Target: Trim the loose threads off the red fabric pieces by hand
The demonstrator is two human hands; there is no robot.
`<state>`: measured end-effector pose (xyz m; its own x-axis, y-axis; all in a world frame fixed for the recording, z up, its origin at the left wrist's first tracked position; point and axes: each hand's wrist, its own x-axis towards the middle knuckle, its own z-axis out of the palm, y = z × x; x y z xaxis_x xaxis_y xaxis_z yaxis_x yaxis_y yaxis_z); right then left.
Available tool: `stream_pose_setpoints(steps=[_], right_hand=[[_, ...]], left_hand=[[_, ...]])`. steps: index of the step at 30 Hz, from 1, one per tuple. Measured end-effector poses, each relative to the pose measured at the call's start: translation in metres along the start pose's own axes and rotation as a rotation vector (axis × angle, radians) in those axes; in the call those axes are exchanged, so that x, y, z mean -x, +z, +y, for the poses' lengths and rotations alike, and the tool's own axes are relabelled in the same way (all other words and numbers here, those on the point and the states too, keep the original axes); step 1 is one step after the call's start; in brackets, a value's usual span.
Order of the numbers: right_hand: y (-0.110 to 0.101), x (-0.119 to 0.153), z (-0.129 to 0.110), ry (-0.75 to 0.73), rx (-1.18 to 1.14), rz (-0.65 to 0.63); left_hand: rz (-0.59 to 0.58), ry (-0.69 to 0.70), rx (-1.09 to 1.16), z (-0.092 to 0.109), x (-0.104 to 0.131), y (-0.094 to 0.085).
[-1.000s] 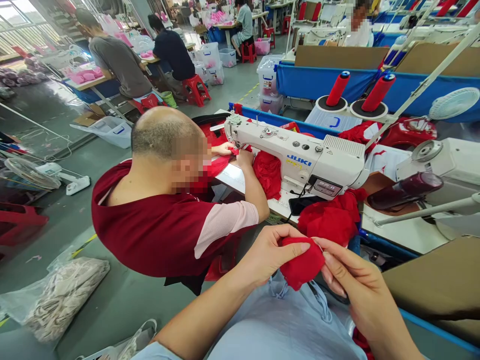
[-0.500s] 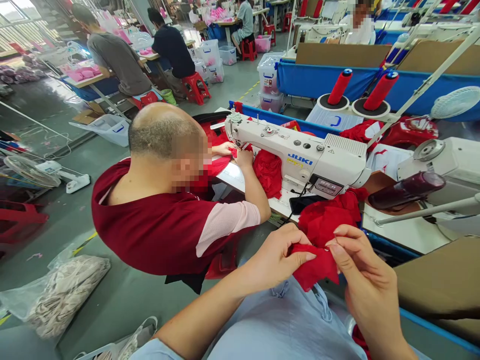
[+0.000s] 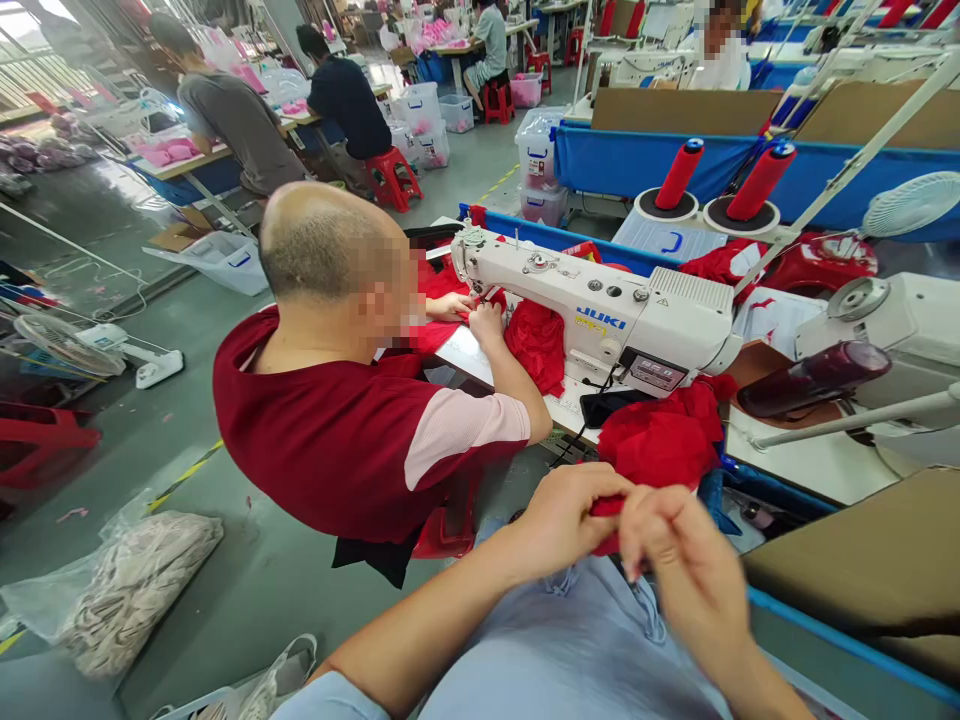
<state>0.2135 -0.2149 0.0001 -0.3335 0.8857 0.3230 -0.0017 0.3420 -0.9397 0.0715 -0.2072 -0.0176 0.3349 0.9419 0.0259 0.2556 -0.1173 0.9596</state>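
Note:
In the head view, my left hand (image 3: 574,515) is closed on a small piece of red fabric (image 3: 607,507), pinched between thumb and fingers above my lap. Close against it is my right hand (image 3: 686,570), slightly blurred, with its fingers curled and covering much of the fabric. What those fingers hold, if anything, is hidden. A heap of red fabric (image 3: 660,435) lies just beyond my hands, at the table's end beside a white sewing machine (image 3: 592,300).
A co-worker in a dark red top (image 3: 337,440) sits at the machine on my left, both hands near its needle. Cardboard (image 3: 862,570) stands at right along a blue-edged bin. Red thread cones (image 3: 679,175) rise behind the machine. A bag of pale strips (image 3: 142,580) lies on the floor.
My right hand has moved left and now overlaps the fabric and my left fingertips. Less of the fabric shows. The co-worker has shifted slightly right in view.

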Motion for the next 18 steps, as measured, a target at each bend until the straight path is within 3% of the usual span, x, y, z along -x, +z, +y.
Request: stream_pose_setpoints(steps=[3, 6, 11, 18], right_hand=[[-0.012, -0.004, -0.004, 0.249, -0.332, 0.203], [-0.026, -0.004, -0.008, 0.355, -0.462, 0.271], [-0.054, 0.004, -0.012, 0.386, -0.496, 0.489], [-0.066, 0.001, -0.011, 0.367, -0.403, 0.621]], left_hand=[[0.007, 0.035, 0.009, 0.009, 0.005, -0.007], [-0.037, 0.04, -0.178, 0.018, 0.01, -0.009], [-0.02, 0.096, -0.577, 0.015, 0.017, -0.006], [0.011, 0.098, -0.699, -0.001, 0.028, -0.012]])
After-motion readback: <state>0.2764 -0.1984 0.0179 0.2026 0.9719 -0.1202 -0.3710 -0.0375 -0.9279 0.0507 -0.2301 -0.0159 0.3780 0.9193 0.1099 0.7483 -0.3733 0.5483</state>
